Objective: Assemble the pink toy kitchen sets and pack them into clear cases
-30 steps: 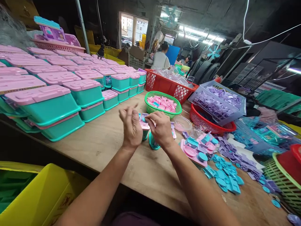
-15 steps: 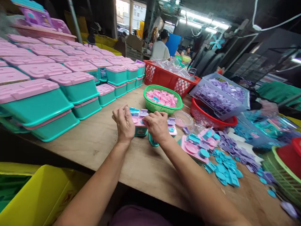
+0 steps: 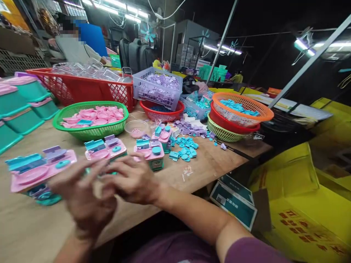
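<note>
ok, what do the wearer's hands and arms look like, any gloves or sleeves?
Both bare, no gloves. Left hand is motion-blurred; right hand shows no ring or watch. Forearms uncovered; a short purple sleeve covers the right upper arm.

The left hand (image 3: 82, 199) and right hand (image 3: 134, 179) are bare. Well back from the fingers, a plum-purple short sleeve (image 3: 246, 252) covers the right upper arm, matching the shirt front (image 3: 170, 248).

I am not finding any text that I can read. The yellow crate (image 3: 309, 204) is showing red printed marks and the teal carton (image 3: 236, 204) a white label, but both are looking too blurred.
</note>
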`<act>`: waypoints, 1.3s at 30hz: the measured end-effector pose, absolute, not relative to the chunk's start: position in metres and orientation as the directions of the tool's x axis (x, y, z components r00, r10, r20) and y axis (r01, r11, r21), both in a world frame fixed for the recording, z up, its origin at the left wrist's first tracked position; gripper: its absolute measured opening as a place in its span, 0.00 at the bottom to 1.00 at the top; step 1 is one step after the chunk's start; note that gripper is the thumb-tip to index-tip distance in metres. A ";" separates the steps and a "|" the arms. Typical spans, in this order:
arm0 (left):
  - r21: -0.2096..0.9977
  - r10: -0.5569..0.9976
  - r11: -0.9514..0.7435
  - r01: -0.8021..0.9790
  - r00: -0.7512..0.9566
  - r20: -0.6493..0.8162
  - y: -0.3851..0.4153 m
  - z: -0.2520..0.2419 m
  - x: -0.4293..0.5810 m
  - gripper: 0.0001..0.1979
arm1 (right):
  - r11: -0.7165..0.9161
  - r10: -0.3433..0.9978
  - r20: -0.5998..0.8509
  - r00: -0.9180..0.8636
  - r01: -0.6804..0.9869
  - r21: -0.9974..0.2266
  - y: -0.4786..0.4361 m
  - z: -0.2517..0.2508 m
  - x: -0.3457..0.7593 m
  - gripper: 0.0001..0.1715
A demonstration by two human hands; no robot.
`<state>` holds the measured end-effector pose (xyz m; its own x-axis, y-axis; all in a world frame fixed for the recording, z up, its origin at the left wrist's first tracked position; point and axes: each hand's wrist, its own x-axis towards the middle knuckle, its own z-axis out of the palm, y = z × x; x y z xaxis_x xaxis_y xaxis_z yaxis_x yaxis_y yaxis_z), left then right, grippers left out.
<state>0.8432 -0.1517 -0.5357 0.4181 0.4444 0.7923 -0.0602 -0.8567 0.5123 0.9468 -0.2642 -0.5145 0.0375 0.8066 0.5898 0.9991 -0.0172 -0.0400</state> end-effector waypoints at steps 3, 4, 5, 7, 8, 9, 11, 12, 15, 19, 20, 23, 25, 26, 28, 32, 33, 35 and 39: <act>0.278 -0.008 -0.902 -0.331 0.656 0.754 -0.216 -0.545 0.880 0.27 | -0.304 0.753 0.522 0.401 0.915 -0.265 -0.344 -0.552 0.998 0.14; 0.310 -0.066 -0.878 -0.363 0.735 0.675 -0.232 -0.550 0.896 0.25 | -0.429 0.714 0.468 0.520 0.854 -0.295 -0.365 -0.564 1.016 0.14; 0.360 -0.086 -0.862 -0.358 0.802 0.591 -0.246 -0.555 0.912 0.23 | -0.512 0.688 0.423 0.589 0.808 -0.293 -0.383 -0.574 1.033 0.13; 0.432 -0.061 -0.859 -0.275 0.893 0.446 -0.265 -0.565 0.944 0.21 | -0.587 0.691 0.339 0.638 0.770 -0.251 -0.410 -0.588 1.058 0.11; 0.429 -0.049 -0.873 -0.232 0.917 0.396 -0.271 -0.569 0.959 0.22 | -0.596 0.704 0.313 0.637 0.770 -0.227 -0.419 -0.591 1.065 0.10; 0.406 -0.045 -0.891 -0.200 0.931 0.361 -0.276 -0.572 0.973 0.22 | -0.596 0.717 0.295 0.632 0.775 -0.210 -0.425 -0.592 1.070 0.09; 0.332 -0.047 -0.930 -0.159 0.946 0.321 -0.280 -0.574 0.996 0.22 | -0.608 0.710 0.294 0.640 0.768 -0.202 -0.431 -0.591 1.073 0.07; 0.299 -0.043 -0.944 -0.141 0.950 0.310 -0.280 -0.573 1.004 0.21 | -0.615 0.699 0.301 0.648 0.760 -0.209 -0.432 -0.589 1.073 0.07; 0.233 -0.012 -0.969 -0.083 0.956 0.292 -0.278 -0.569 1.020 0.19 | -0.611 0.679 0.320 0.660 0.751 -0.252 -0.432 -0.585 1.075 0.06; 0.139 -0.019 -0.988 -0.062 0.957 0.288 -0.278 -0.569 1.026 0.16 | -0.597 0.700 0.293 0.651 0.759 -0.259 -0.436 -0.588 1.086 0.02; 0.121 -0.024 -0.991 -0.061 0.957 0.288 -0.280 -0.570 1.027 0.14 | -0.593 0.709 0.285 0.645 0.764 -0.255 -0.439 -0.589 1.091 0.02; 0.093 -0.040 -0.993 -0.072 0.950 0.310 -0.286 -0.569 1.024 0.09 | -0.559 0.695 0.326 0.641 0.766 -0.317 -0.446 -0.593 1.105 0.02; 0.096 -0.049 -0.992 -0.085 0.941 0.335 -0.289 -0.563 1.014 0.08 | -0.483 0.623 0.398 0.673 0.731 -0.482 -0.447 -0.590 1.110 0.07; 0.119 -0.051 -0.988 -0.100 0.933 0.357 -0.289 -0.559 1.006 0.08 | -0.416 0.578 0.415 0.703 0.691 -0.591 -0.445 -0.586 1.110 0.10; 0.267 -0.019 -0.950 -0.160 0.886 0.464 -0.284 -0.549 0.985 0.11 | -0.237 0.531 0.385 0.755 0.568 -0.788 -0.432 -0.572 1.105 0.15; 0.555 0.231 -0.781 -0.286 0.693 0.683 -0.249 -0.533 0.935 0.15 | 0.050 0.663 0.354 0.660 0.432 -0.900 -0.371 -0.528 1.077 0.14; 0.565 0.283 -0.784 -0.255 0.664 0.692 -0.236 -0.531 0.923 0.15 | 0.104 0.709 0.383 0.592 0.450 -0.887 -0.350 -0.517 1.070 0.13; 0.575 0.382 -0.807 -0.133 0.626 0.680 -0.205 -0.531 0.903 0.15 | 0.188 0.780 0.445 0.439 0.514 -0.837 -0.306 -0.498 1.058 0.11; 0.603 0.554 -0.788 0.126 0.572 0.605 -0.152 -0.540 0.878 0.13 | 0.166 0.863 0.468 0.189 0.768 -0.618 -0.222 -0.487 1.050 0.08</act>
<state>0.8782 -0.1518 -0.5398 0.5719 0.5544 0.6046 0.1255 -0.7875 0.6033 1.0495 -0.2220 -0.4871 0.1892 0.8635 0.4676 0.7685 0.1662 -0.6179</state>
